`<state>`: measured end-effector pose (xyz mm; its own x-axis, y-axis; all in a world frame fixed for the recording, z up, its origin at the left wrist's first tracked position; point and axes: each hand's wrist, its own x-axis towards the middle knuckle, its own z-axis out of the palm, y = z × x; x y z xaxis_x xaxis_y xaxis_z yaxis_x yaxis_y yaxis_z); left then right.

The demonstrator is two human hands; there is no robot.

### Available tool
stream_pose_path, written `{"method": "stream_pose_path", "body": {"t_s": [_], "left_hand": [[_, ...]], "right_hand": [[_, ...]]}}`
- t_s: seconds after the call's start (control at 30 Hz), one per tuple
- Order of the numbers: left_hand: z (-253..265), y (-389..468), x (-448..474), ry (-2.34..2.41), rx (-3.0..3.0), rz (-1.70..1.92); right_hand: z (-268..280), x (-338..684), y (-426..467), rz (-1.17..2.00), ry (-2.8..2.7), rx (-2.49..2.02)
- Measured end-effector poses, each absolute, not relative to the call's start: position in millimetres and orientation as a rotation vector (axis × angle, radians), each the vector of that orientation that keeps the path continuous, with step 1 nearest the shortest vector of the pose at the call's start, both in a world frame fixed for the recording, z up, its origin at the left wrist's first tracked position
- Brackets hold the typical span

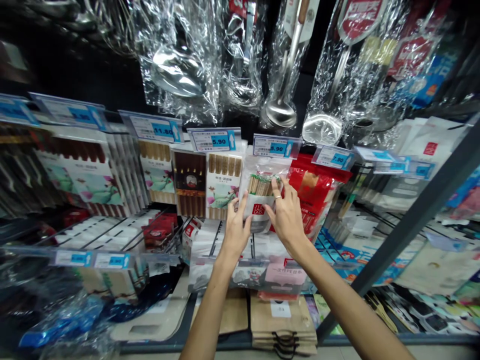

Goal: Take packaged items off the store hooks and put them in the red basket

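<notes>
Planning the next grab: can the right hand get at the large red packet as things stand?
Probably yes: the large red packet is beside the right hand, much of its front uncovered, though that hand touches the clear packet.

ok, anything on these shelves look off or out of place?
Possibly one thing: the blue plastic at lower left lies crumpled in a heap, while the chopstick packs hang upright. Too blurred to tell wrapping from stock.
</notes>
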<state>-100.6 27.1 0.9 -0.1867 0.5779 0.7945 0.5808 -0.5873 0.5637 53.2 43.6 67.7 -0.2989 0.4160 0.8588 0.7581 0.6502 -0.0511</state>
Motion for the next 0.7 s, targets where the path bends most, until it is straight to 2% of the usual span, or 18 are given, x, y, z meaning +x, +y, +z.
{"method": "stream_pose_path", "body": {"t_s": [0.1, 0.2, 0.3, 0.37, 0.47, 0.57, 0.63, 0.7], "left_hand": [[2, 23, -98, -1.381, -1.937, -1.986], [14, 6, -93, -1.269, -1.722, -2.169], [49, -13, -91, -1.154, -1.639, -2.603], [82, -17, -91, -1.071, -1.726, -2.952], [129, -10, -89, -0.868, -1.878, -3.284], [152, -1, -82, -0.773, -1.770, -3.391], [144, -4, -76, -0.844, -1.683, -3.376], [115, -21, -77, -1.034, -1.720, -3.252]], "right_hand": [[78, 56, 39, -0.351, -1.877, -0.818], [99, 59, 31, -0.020, -1.678, -0.694], [125, 55, 29, 0.447, -1.436, -0.598], [139, 50, 31, 0.623, -1.314, -0.515], [150, 41, 34, 0.681, -1.174, -0.424], [155, 37, 34, 0.695, -1.147, -0.390], [153, 38, 28, 0.707, -1.181, -0.380], [140, 44, 13, 0.716, -1.240, -0.405]]}}
